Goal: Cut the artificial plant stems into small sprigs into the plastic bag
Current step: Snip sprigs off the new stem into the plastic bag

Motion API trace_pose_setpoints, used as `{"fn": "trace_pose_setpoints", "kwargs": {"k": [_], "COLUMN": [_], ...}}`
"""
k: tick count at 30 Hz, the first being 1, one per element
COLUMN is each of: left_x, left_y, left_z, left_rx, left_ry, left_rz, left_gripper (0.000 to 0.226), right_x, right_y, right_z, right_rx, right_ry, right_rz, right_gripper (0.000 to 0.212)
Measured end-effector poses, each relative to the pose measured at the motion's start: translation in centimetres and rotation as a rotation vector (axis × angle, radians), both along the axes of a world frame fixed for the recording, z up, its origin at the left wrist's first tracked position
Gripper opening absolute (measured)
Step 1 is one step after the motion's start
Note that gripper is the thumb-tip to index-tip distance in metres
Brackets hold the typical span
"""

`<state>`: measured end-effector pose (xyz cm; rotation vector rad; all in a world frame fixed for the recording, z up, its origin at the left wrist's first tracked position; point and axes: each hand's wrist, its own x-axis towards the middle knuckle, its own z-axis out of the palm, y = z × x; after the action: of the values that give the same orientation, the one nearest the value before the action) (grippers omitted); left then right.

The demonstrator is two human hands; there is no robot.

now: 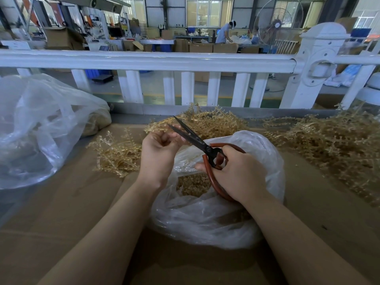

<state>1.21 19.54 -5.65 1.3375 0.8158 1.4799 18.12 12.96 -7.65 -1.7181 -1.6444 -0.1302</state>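
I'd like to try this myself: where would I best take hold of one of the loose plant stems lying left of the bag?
Probably by the bare end of a stem in the loose plant stems, coming from above on the near side. The side sprigs stick out and tangle, so a pinch on the plain stalk should lift one free.

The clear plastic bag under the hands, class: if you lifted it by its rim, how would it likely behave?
The plastic bag is thin and crumpled, so it would probably flop and lose its shape. The cut sprigs pooled inside look small and light, so it is likely light for its size. Its glossy film may be slippery.
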Motion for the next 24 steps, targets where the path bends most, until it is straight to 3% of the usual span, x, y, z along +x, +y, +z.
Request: {"fn": "trace_pose_setpoints", "kwargs": {"k": [6,12,15,19,24], "left_x": [-0.20,-0.17,-0.12,-0.14,-0.25], "left_y": [-0.22,-0.05,-0.06,-0.29,-0.48], "left_z": [0.23,0.03,-0.02,0.11,0.25], "left_rx": [-0.006,-0.025,-0.020,0.001,0.043], "left_ry": [-0.017,-0.039,-0.013,0.018,0.080], "left_rz": [-0.018,-0.044,-0.071,-0.087,-0.069], "left_gripper": [0.023,0.005,0.015,0.013,0.016], "right_x": [0.04,0.03,0.01,0.28,0.47], "right_y": [0.12,0.06,0.12,0.27,0.39], "right_z": [0.04,-0.01,0.02,-0.14,-0.16], "right_rx": [0.006,0.043,0.063,0.049,0.019], "right_ry": [0.010,0.013,-0.008,-0.029,-0.039], "right_rz": [0.017,0.031,0.022,0.010,0.014], "right_gripper": [0.054,0.058,0.062,0.070,0.060]}}
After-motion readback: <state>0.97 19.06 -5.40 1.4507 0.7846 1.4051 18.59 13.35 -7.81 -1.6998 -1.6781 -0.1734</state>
